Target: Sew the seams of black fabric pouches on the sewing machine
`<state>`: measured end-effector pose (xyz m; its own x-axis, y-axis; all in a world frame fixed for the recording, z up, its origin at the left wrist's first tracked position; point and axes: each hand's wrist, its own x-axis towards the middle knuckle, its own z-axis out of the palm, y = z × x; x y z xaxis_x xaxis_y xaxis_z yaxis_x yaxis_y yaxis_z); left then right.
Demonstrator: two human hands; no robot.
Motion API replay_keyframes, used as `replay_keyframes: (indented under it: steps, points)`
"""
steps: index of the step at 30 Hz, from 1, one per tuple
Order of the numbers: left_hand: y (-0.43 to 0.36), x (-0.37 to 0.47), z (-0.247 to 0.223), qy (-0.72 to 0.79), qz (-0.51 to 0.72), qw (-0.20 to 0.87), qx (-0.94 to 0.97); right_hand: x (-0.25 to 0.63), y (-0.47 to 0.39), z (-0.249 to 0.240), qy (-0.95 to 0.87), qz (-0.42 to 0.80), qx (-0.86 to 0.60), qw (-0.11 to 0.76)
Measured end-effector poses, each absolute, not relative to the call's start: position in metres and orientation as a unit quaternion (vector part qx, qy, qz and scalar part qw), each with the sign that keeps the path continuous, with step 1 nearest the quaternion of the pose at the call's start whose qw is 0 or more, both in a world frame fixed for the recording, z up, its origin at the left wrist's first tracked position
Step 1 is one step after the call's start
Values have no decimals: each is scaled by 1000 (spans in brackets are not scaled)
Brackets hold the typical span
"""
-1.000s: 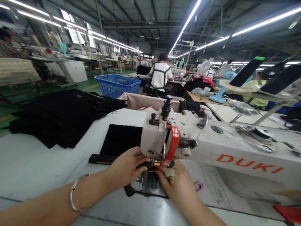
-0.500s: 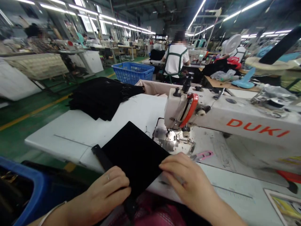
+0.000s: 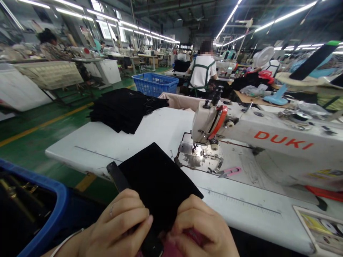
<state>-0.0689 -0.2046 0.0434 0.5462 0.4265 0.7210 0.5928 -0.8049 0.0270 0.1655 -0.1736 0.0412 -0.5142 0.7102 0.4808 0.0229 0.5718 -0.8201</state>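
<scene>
A flat black fabric panel (image 3: pixel 160 182) is held tilted in front of me, over the table's near edge. Along its left side runs a stiff-looking black strap (image 3: pixel 117 175), its lower end poking out below my fingers. My left hand (image 3: pixel 122 221), with a ring on one finger, is closed around the strap and the panel's left edge. My right hand (image 3: pixel 200 226) is closed at the panel's lower right edge, fingertips pinched together near its bottom corner; the exact spot they grip is partly hidden. Beyond the panel stands a white sewing machine (image 3: pixel 209 125).
Pink-handled thread snips (image 3: pixel 232 172) lie beside the needle plate. A stack of black fabric pieces (image 3: pixel 125 107) rests on the white table (image 3: pixel 163 125). A blue bin (image 3: pixel 61 200) stands at lower left, a blue basket (image 3: pixel 155 85) farther off. A person (image 3: pixel 202 71) sits ahead.
My right hand has moved down along the panel's right edge, toward the bottom corner and closer to my left hand. The view has shifted slightly; my left hand keeps its hold.
</scene>
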Motion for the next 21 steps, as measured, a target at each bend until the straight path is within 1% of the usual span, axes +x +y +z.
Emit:
replay_keyframes:
  steps: [3, 6, 9, 13, 15, 17, 18, 20, 21]
  points:
    - [-209, -68, 48, -289, -373, 134, -871, 171, -177, 41, -775, 405, -248, 417]
    - [-216, -68, 51, -306, -334, 131, -882, 167, -180, 37, -815, 353, -232, 397]
    - [-220, -70, 47, -314, -323, 125, -884, 164, -181, 36, -833, 315, -216, 400]
    - [-218, -75, 36, -313, -335, 101, -883, 174, -177, 40, -813, 372, -211, 396]
    - [-213, -75, 37, -306, -344, 79, -884, 180, -173, 40, -812, 366, -236, 389]
    - [-205, -73, 46, -318, -347, 25, -882, 182, -168, 38, -827, 313, -257, 391]
    - [-201, -71, 53, -342, -346, -23, -873, 182, -165, 36, -836, 282, -256, 395]
    - [-194, -66, 72, -414, -324, -146, -838, 179, -161, 33, -842, 246, -259, 404]
    - [-190, -63, 82, -451, -307, -214, -810, 178, -159, 31, -837, 247, -271, 406]
